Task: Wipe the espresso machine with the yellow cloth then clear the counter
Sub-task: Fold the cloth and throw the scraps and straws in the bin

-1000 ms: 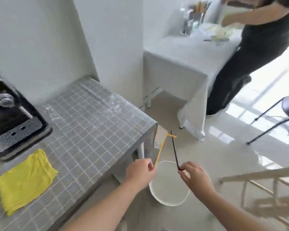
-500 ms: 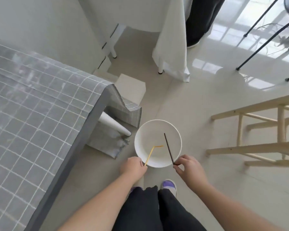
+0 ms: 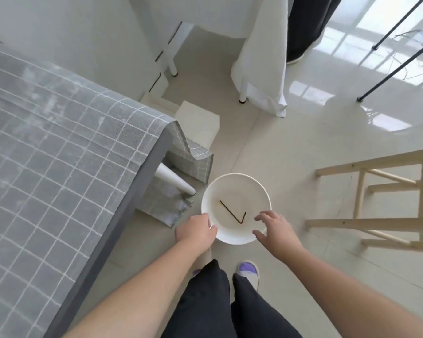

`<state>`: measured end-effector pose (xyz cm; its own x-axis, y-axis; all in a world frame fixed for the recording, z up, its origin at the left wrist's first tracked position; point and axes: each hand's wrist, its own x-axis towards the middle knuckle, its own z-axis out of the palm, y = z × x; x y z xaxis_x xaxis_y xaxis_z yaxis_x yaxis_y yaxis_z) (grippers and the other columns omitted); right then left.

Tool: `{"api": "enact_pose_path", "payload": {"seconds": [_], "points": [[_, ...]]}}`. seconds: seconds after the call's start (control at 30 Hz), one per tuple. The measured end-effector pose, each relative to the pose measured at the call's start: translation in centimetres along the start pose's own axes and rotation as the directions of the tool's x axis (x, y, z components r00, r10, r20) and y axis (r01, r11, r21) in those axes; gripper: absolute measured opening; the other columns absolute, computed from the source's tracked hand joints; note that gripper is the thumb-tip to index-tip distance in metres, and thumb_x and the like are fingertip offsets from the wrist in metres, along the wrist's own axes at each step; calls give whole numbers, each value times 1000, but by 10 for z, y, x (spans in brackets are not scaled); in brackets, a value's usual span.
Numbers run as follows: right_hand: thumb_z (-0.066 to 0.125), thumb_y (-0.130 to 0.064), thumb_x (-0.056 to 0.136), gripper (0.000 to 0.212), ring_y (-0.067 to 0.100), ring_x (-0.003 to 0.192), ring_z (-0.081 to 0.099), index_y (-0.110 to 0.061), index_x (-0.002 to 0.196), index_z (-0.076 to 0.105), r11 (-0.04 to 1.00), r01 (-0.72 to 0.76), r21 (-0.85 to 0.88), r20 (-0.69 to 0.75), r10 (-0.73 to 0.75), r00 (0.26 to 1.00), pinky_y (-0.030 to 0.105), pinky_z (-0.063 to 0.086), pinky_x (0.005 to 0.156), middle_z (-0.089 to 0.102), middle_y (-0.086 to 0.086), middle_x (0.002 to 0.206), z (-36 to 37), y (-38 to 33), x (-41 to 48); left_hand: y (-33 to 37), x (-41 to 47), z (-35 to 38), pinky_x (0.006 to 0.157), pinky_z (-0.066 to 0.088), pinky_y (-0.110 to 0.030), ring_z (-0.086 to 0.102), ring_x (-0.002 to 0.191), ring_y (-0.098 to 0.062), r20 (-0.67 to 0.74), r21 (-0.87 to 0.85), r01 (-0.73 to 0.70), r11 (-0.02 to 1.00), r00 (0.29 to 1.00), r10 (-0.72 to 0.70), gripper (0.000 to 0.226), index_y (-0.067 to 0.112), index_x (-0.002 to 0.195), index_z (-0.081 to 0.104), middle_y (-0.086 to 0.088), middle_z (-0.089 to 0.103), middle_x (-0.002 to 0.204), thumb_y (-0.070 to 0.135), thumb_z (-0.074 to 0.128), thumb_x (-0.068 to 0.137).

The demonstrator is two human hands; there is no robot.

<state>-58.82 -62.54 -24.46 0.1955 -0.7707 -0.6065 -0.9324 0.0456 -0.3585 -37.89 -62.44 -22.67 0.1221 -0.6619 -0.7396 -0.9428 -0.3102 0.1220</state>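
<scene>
Clearing step judged under way; dark bent straw (image 3: 230, 212) lay in white bin (image 3: 232, 176) at 6 o'clock; right hand (image 3: 275, 229) released, splayed over rim; left hand (image 3: 195, 229) curled at bin's 8 o'clock, grip could not be told; counter (image 3: 59, 154) at 9 o'clock; espresso machine, yellow cloth out of view.

Both bare arms reach forward and down, the two hands level with each other and apart. The left forearm (image 3: 144, 284) comes in from 7 o'clock and runs toward 1 o'clock. The left hand (image 3: 195, 229) shows its back, knuckles forward, fingers folded under out of sight, thumb along its 3 o'clock side; whether it holds anything cannot be told. The right forearm (image 3: 340, 284) enters from 4 o'clock and runs toward 10 o'clock. The right hand (image 3: 277, 228) is palm down, fingers (image 3: 264, 215) spread and loosely bent, thumb apart at 8 o'clock, gripping nothing.
</scene>
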Motion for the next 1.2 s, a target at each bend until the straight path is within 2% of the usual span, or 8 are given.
{"api": "enact_pose_path", "payload": {"seconds": [0.13, 0.27, 0.37, 0.5, 0.73, 0.83, 1.03, 1.2], "points": [[53, -36, 90, 32, 16, 123, 45, -27, 121, 54, 995, 94, -12, -69, -95, 993, 28, 36, 99, 46, -10, 136, -34, -27, -29, -4, -50, -38, 78, 46, -32, 59, 98, -20, -217, -25, -68, 997, 974, 61, 21, 23, 104, 56, 4, 62, 108, 35, 41, 94], [51, -36, 91, 27, 14, 118, 49, -28, 115, 59, 970, 236, -56, -187, -243, 952, 24, 37, 95, 51, -13, 128, -75, -72, -55, -10, -118, -78, 78, 44, -32, 56, 102, -18, -464, -7, -176, 984, 873, 152, 21, 23, 104, 55, 5, 60, 106, 35, 40, 94], [52, -26, 91, 18, 17, 109, 54, -25, 104, 64, 909, 409, -76, -264, -414, 871, 22, 36, 83, 58, -10, 116, -100, -123, -70, -31, -166, -106, 74, 44, -31, 57, 95, -16, -623, -72, -182, 981, 776, 98, 22, 22, 103, 55, 5, 60, 101, 36, 40, 94], [52, -19, 91, 18, 18, 100, 58, -20, 99, 68, 753, 641, -148, -256, -655, 711, 26, 42, 82, 62, -6, 105, -108, -221, -95, -100, -227, -125, 69, 41, -28, 58, 89, -15, -759, -222, -70, 973, 638, -127, 19, 23, 99, 56, 8, 62, 98, 33, 41, 94], [50, -26, 92, 19, 3, 101, 50, -28, 108, 61, 432, 885, -175, 27, -896, 443, 16, 38, 84, 48, -20, 108, -50, -372, -146, -263, -317, -79, 78, 48, -32, 56, 100, -16, -647, -593, 187, 783, 467, -602, 20, 25, 107, 57, 7, 59, 107, 34, 46, 93], [52, -27, 91, 17, 5, 102, 54, -30, 105, 61, 364, 917, -162, 120, -915, 384, 16, 39, 80, 51, -22, 106, -4, -437, -158, -336, -351, -46, 83, 48, -34, 56, 102, -16, -540, -701, 261, 664, 415, -733, 22, 25, 110, 56, 7, 58, 112, 34, 47, 92], [53, -27, 90, 17, 7, 105, 54, -31, 106, 61, 307, 939, -158, 263, -903, 339, 19, 41, 83, 52, -18, 110, 88, -557, -173, -472, -388, -26, 79, 49, -27, 55, 90, -10, -475, -746, 316, 587, 365, -801, 25, 26, 117, 53, 10, 55, 117, 34, 50, 93], [53, -25, 90, 25, 11, 117, 50, -28, 114, 60, 294, 941, -167, 325, -885, 334, 24, 39, 97, 52, -10, 126, 146, -662, -163, -571, -376, -40, 82, 54, -31, 58, 88, -12, -477, -741, 286, 608, 413, -776, 42, 26, 131, 46, 6, 51, 120, 33, 57, 91]]}}
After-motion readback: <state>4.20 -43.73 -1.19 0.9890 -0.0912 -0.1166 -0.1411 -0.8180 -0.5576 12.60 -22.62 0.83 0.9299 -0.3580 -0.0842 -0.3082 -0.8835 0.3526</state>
